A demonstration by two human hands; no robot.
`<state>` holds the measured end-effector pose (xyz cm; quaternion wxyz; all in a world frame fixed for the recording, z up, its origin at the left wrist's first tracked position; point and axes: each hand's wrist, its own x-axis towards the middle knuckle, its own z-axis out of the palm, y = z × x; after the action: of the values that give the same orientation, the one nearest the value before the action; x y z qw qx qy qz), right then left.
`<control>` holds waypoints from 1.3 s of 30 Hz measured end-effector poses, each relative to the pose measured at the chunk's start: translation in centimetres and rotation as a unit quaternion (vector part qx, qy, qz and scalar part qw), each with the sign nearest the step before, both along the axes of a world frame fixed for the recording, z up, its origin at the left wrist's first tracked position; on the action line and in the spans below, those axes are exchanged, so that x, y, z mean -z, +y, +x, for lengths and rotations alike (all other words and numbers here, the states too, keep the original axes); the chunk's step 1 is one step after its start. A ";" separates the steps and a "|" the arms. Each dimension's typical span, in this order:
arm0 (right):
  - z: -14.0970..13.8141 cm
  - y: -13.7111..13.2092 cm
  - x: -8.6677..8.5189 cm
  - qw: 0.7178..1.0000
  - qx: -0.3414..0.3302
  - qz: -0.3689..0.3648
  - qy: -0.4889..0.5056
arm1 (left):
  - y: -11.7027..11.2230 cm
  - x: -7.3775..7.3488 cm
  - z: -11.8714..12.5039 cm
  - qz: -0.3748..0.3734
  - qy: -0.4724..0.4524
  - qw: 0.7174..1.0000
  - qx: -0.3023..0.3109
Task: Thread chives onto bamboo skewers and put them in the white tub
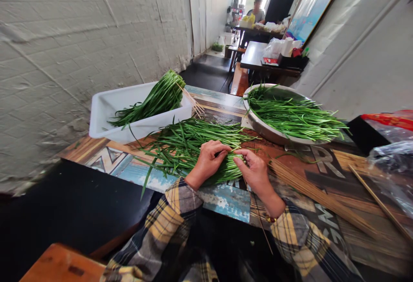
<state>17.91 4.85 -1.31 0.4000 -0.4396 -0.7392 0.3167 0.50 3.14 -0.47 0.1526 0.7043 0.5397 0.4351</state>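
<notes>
A loose pile of garlic chives lies across the table in front of me, leaves to the left and pale stems to the right. Over the stem ends, my left hand is closed in a pinch on chive stems. Close beside it, my right hand pinches the stem tips between thumb and forefinger. A thin bamboo skewer slants down below my right hand past the table edge; its upper end is hidden among the stems. More skewers lie in a bundle to the right.
A white plastic tub at the left holds skewered chives. A metal bowl of loose chives stands at the back right. Clear plastic bags lie far right. Beyond, a person sits behind another table.
</notes>
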 end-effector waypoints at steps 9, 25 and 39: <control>0.0 0.1 0.3 0.999 0.014 -0.015 0.027 | -0.1 -0.3 -0.1 -0.022 0.026 0.999 0.021; 0.1 0.0 0.4 1.000 -0.002 -0.022 0.020 | -0.3 -0.5 -0.1 -0.020 0.056 0.998 0.033; 0.0 0.5 0.9 0.999 -0.013 -0.019 0.025 | -0.3 -0.4 -0.1 -0.020 -0.019 1.000 -0.004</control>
<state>17.93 5.33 -2.19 0.4060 -0.4293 -0.7284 0.3468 0.44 2.86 -0.03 0.1750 0.6906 0.5479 0.4385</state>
